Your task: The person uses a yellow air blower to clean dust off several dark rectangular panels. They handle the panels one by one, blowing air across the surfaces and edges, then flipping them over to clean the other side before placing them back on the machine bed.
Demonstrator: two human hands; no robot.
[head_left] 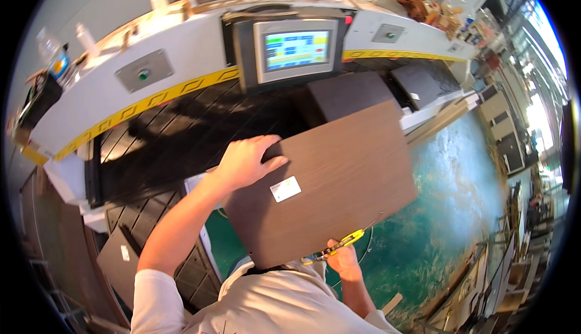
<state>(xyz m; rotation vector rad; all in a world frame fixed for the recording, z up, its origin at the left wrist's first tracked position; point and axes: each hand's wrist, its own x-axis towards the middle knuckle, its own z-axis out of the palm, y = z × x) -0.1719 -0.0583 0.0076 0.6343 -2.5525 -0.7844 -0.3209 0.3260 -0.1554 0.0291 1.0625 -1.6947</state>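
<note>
"Brown board [339, 182]: where do we have it in the head view?"

"Right in front of our shirt [278, 297], tilted, with its broad face toward us. Our left hand [242, 163] is clamped on its far left corner, thumb on the face. Most of the board lies to the right of that hand."

"And the white label [285, 189]?"

"On the board's face, just below our left thumb."

"What about our right hand [342, 259]?"

"Closed around a yellow tool [350, 238] at the near edge, so the board lies just beyond it. We can't tell whether those fingers also touch the board."

"What else is around us?"

"A screen [296, 47] beyond the board, a dark panel [352, 95] behind its far edge, and green floor [442, 182] to the right."
</note>
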